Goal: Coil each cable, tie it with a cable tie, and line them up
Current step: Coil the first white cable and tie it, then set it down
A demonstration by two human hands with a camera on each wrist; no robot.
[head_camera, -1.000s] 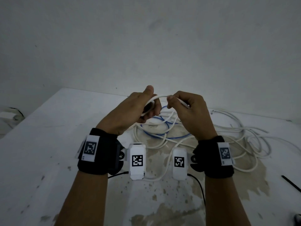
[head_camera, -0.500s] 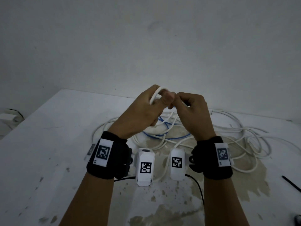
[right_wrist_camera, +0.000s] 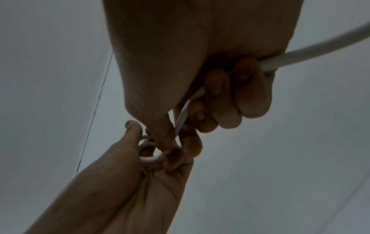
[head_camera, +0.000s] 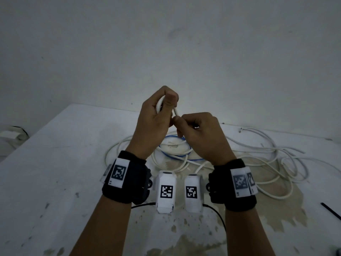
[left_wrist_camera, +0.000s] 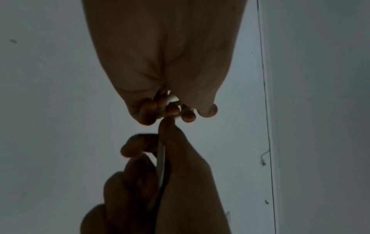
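Since a second ago the left hand (head_camera: pixel 155 122) has risen and turned its thumb upward, while the right hand (head_camera: pixel 201 137) has dropped below it, so the two now meet at 12 o'clock above the table instead of side by side. The left hand's fingers are curled round a small coil of thin white round cable (head_camera: pixel 176 110), thumb pressed on top; the right wrist view shows the loops (right_wrist_camera: pixel 149 158) bunched in that palm. The right hand pinches the same cable just below, with its other fingers wrapped round the strand that trails out past the palm (right_wrist_camera: pixel 320 47).

Both hands are raised over a white painted table (head_camera: pixel 55 163) with brownish stains and chipped patches near the centre and toward 5 o'clock. On it, beneath the hands, lies a loose blue wire loop (head_camera: pixel 173 145) among tangled white cable (head_camera: pixel 267 163) that sprawls out toward 3 o'clock. A thin black cable tie (head_camera: pixel 331 210) lies at 4 o'clock near the table's edge. Behind the table stands a plain, dim grey-white wall (head_camera: pixel 166 43).
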